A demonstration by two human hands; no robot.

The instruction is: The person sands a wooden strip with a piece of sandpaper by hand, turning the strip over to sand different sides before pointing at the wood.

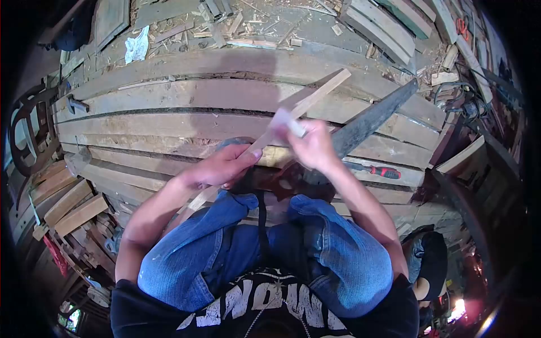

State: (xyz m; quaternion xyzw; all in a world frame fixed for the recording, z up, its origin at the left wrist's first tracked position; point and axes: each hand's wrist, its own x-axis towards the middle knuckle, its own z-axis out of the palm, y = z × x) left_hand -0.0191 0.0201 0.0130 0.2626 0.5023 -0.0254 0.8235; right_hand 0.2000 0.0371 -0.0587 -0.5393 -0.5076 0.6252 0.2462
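A long, narrow wooden strip (324, 93) slants from the far boards down toward my left knee. My left hand (228, 163) is closed around its lower middle, thumb lying along the top. My right hand (313, 143) pinches a pale flat piece like folded sandpaper (284, 124), pressed over the strip just beyond the left hand and smeared by motion. Below the right forearm rests a handsaw, its dark blade (377, 118) pointing up to the right and its brown handle (279, 183) partly hidden near my lap. A chisel with a red and black handle (386, 172) lies right of my forearm.
Rough planks (152, 115) form the surface before me. A hammer (77, 105) lies at the left, with stacked wood blocks (81, 214) nearer. Shavings and a white crumpled cloth (137, 45) lie beyond. Thick timbers (383, 28) stand at top right; another person (431, 262) is behind at right.
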